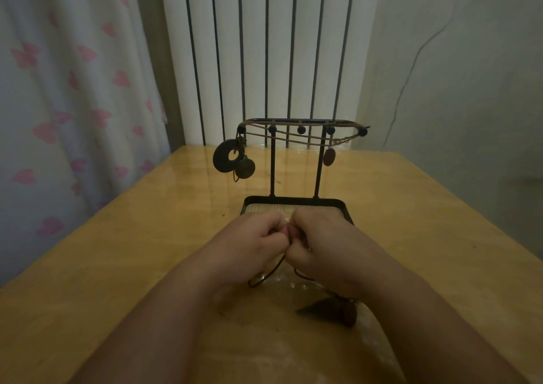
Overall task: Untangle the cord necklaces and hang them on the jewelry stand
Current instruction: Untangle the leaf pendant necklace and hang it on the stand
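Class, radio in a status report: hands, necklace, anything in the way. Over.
Left hand, right hand both pinching the cord. A pendant under the right wrist. Other necklaces hang on the jewelry stand. Nothing between.

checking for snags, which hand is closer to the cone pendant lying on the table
Right. The cone pendant lies just below the wrist of the right hand; the left hand is farther, up and leftward. Both pinch the cord.

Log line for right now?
left hand: pinches cord necklace | right hand: pinches same | jewelry stand: three pendants hanging | step: untangling
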The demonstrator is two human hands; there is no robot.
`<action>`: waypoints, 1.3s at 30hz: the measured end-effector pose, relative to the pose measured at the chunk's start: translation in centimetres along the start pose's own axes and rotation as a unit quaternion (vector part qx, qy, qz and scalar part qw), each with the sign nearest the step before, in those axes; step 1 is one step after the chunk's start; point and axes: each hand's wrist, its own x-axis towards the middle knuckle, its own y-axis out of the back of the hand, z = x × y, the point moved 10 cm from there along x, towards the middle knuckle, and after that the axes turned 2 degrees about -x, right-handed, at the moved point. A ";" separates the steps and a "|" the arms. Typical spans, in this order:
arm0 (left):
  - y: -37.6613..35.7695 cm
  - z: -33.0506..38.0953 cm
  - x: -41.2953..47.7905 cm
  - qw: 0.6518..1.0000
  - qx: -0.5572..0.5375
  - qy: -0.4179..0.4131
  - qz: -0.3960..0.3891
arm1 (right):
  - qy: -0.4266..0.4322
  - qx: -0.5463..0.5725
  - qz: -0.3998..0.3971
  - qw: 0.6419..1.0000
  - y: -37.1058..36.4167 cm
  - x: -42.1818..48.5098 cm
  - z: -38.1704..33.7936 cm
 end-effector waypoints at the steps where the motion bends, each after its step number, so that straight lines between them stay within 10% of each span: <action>1: 0.0 -0.1 0.0 1.000 -0.004 0.000 -0.001 | -0.001 0.005 -0.002 1.000 0.0 0.0 0.0; 39: 1.2 0.7 -0.2 0.996 -0.080 -0.031 0.037 | 0.021 0.045 0.023 0.999 0.6 -0.4 -0.5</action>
